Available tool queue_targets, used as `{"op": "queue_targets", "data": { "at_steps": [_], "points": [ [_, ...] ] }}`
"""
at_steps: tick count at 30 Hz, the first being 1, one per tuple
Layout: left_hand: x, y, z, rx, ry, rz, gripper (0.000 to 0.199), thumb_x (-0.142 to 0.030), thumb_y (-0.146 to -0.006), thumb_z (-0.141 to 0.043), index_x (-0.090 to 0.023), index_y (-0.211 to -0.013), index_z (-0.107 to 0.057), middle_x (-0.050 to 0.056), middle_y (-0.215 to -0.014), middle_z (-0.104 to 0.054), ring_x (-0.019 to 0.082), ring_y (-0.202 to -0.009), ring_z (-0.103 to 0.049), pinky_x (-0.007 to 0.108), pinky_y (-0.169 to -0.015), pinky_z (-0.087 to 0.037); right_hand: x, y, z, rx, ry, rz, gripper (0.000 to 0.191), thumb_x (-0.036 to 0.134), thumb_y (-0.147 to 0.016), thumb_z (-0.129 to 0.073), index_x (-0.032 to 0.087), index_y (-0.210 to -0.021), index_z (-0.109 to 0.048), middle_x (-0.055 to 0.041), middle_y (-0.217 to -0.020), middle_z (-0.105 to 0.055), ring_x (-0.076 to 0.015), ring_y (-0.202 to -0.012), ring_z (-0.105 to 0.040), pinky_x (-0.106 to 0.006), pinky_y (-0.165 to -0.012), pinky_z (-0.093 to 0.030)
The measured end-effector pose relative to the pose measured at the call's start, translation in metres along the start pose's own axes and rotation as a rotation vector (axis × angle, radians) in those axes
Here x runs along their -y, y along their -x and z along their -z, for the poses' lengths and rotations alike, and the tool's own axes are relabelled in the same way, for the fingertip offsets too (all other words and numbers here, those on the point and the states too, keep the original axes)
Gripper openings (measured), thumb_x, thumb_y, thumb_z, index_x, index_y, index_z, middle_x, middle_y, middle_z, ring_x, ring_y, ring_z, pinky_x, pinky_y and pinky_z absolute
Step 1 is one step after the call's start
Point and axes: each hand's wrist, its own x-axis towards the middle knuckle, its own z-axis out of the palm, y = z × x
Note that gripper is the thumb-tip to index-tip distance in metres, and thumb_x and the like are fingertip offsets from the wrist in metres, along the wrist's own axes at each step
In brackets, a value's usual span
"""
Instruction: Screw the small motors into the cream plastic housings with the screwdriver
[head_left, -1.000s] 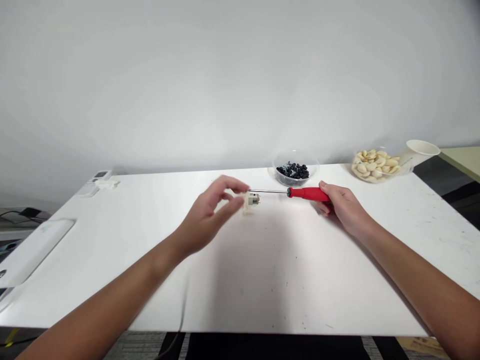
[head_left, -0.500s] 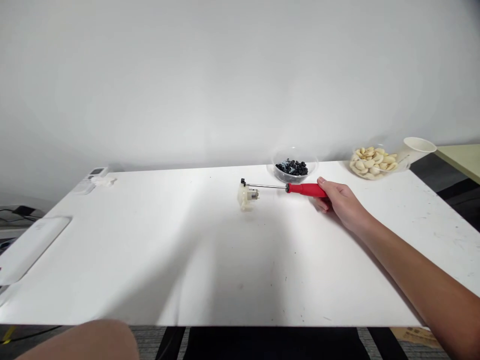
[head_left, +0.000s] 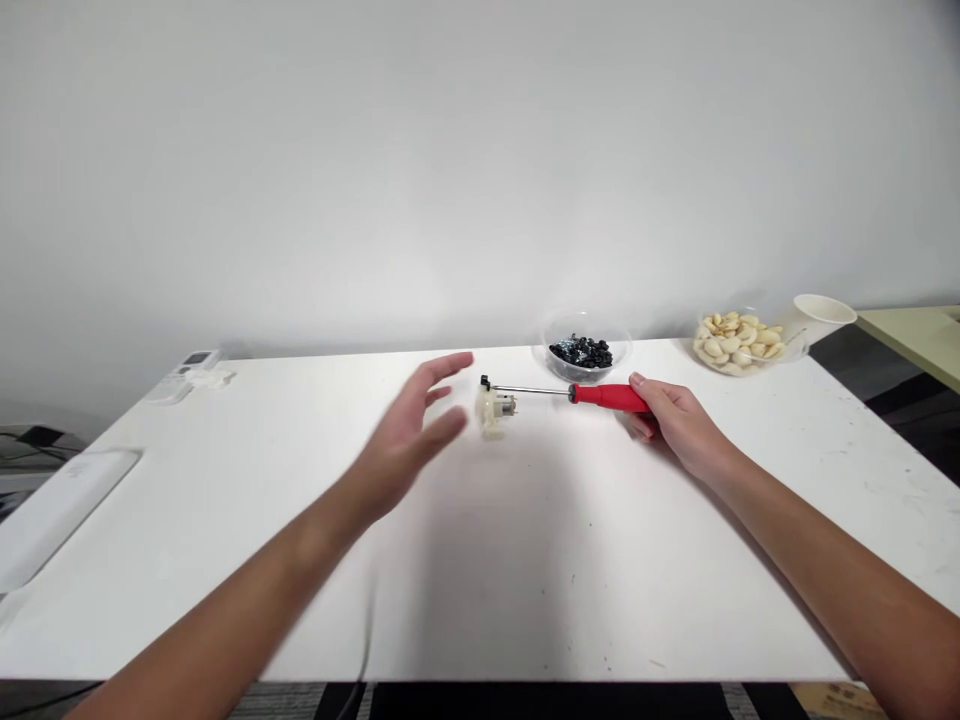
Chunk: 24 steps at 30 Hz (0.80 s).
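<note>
Red screwdriver (head_left: 585, 394) crosswise, tip (head_left: 498, 388) leftward, right fingers (head_left: 643, 427) round handle (head_left: 613, 398), left fingers (head_left: 445, 369) spread

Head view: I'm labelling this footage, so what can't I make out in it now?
In the head view:
- Red screwdriver: rear end hidden by the right grip.
- Black piece: too small to tell how the screwdriver's tip meets it.
- Left grip: some fingers hidden behind the rest of it.
- White case: cut off by the left edge.

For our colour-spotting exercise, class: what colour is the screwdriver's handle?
The screwdriver handle is red; it shows best in the head view.
</note>
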Motion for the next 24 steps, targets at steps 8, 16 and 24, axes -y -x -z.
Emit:
{"op": "queue_targets", "data": {
  "at_steps": [8,16,24],
  "points": [
    [0.034,-0.040,-0.052,0.256,-0.028,0.104,0.067,-0.062,-0.093,-0.070,-0.020,-0.143,-0.050,0.013,-0.121,-0.068,0.031,-0.112,-0.064,0.046,-0.097,-0.051,0.012,0.005,-0.001,0.008,0.081,-0.018,0.064,0.067,-0.106,-0.045,0.022,-0.060,-0.048,-0.0012,-0.060,-0.052,-0.0166,-0.061,-0.046,-0.033,-0.064,-0.038],
    [0.040,-0.040,-0.059,0.212,0.321,0.127,0.037,-0.031,-0.095,-0.062,-0.026,-0.129,-0.048,-0.002,-0.089,-0.055,0.014,-0.074,-0.049,0.028,-0.069,-0.040,0.013,0.012,-0.009,-0.046,0.021,0.050,0.038,0.056,-0.090,-0.077,0.031,-0.114,-0.061,0.0028,-0.072,-0.059,-0.0170,-0.059,-0.049,-0.030,-0.053,-0.038],
    [0.041,-0.039,-0.054,0.240,0.368,0.136,0.035,-0.021,-0.083,-0.056,-0.024,-0.118,-0.055,-0.001,-0.082,-0.053,0.015,-0.070,-0.043,0.028,-0.063,-0.035,0.014,0.023,-0.007,-0.159,0.429,0.333,0.033,0.049,-0.086,-0.082,0.030,-0.111,-0.073,-0.0091,-0.110,-0.077,-0.0277,-0.086,-0.069,-0.039,-0.069,-0.054]
  ]
}}
